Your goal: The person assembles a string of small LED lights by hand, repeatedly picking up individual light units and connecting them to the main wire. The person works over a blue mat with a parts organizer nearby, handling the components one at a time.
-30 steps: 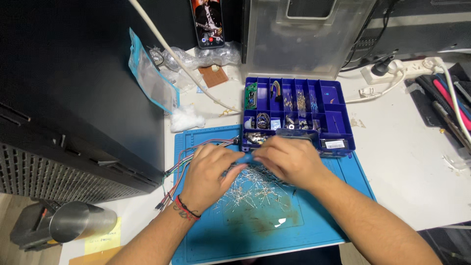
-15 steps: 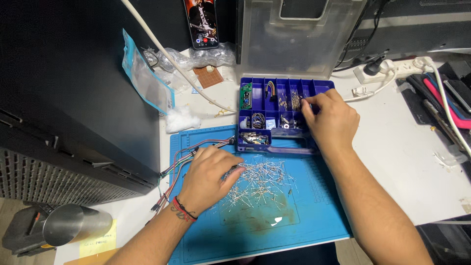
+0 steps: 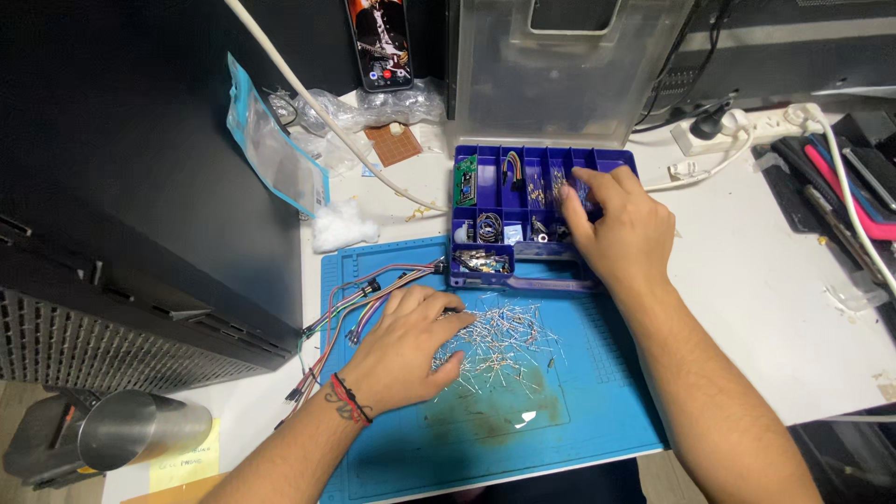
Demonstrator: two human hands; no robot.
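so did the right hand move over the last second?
Yes. The right hand left the pile of small metal parts on the blue mat and went up into the blue organizer box.

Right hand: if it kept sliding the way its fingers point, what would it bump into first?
The right hand points up and to the left over the blue compartment box. Going on, its fingertips would probably first meet the small parts and dividers in the back compartments, then the clear lid. Depth is uncertain.
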